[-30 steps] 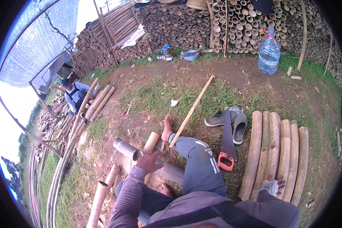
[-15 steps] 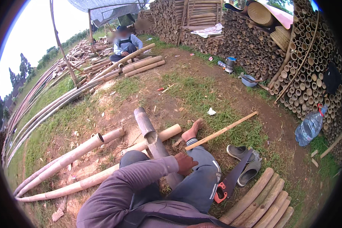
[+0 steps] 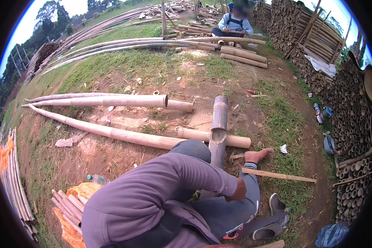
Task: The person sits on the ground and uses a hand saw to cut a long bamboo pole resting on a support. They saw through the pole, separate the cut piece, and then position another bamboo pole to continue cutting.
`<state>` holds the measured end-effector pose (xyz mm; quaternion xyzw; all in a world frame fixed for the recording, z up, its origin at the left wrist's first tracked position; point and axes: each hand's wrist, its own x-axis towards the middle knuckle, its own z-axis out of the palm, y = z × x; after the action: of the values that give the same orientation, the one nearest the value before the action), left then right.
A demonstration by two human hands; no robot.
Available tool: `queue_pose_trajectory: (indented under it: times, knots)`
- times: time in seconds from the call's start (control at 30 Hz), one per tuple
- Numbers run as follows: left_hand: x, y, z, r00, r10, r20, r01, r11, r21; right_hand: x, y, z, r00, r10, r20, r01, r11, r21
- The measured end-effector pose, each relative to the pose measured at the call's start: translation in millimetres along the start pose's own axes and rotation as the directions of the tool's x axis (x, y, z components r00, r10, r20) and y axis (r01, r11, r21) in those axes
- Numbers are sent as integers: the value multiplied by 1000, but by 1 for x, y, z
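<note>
My left arm, in a mauve sleeve, reaches across my body. My left hand (image 3: pixel 237 191) is closed above my bent leg; anything inside its fingers is hidden. My right hand does not show. Close to the left hand, a thick grey-brown bamboo piece (image 3: pixel 219 149) with a notch cut in it lies across a paler bamboo pole (image 3: pixel 238 141). A split bamboo strip (image 3: pixel 279 175) rests by my shin and points right. Below my leg lies a handsaw (image 3: pixel 252 227) with a red handle, beside a pair of dark shoes (image 3: pixel 268 231).
Long bamboo poles (image 3: pixel 111 100) stretch left. At the far side a person (image 3: pixel 234 25) sits by cut bamboo (image 3: pixel 244 56). Stacked bamboo (image 3: pixel 355 190) lines the right, near a blue basin (image 3: pixel 329 144) and a large plastic bottle (image 3: pixel 332 235). Cut bamboo pieces (image 3: pixel 68 206) lie on orange sacking at lower left.
My view has swung left, so the scene shifts right and the left-side sacking comes into sight. My left hand stays closed over my leg.
</note>
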<state>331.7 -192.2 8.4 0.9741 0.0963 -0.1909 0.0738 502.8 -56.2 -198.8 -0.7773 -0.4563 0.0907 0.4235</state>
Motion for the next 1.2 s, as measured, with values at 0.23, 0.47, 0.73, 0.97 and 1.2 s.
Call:
queue_pose_trajectory:
  times: [0.23, 0.47, 0.73, 0.97, 1.2]
  knots:
    - [-2, 1, -1, 999, 18, 27, -19, 999, 51, 21, -20, 31, 999, -42, 4, 43, 999, -15]
    - [-4, 3, 2, 999, 9, 35, -11, 997, 71, 24, -28, 49, 998, -64, 15, 64, 998, -15]
    - [-16, 4, -4, 999, -8, 43, 6, 999, 46, 29, -33, 66, 997, -80, 9, 80, 997, -16]
    - [-2, -1, -7, 999, 52, -10, -51, 998, 44, 63, -2, 61, 991, -92, -100, 87, 995, -59]
    - [-25, -3, 3, 1000, -1, 8, 1, 1000, 2, 24, -54, 59, 998, -30, 46, 28, 998, 48]
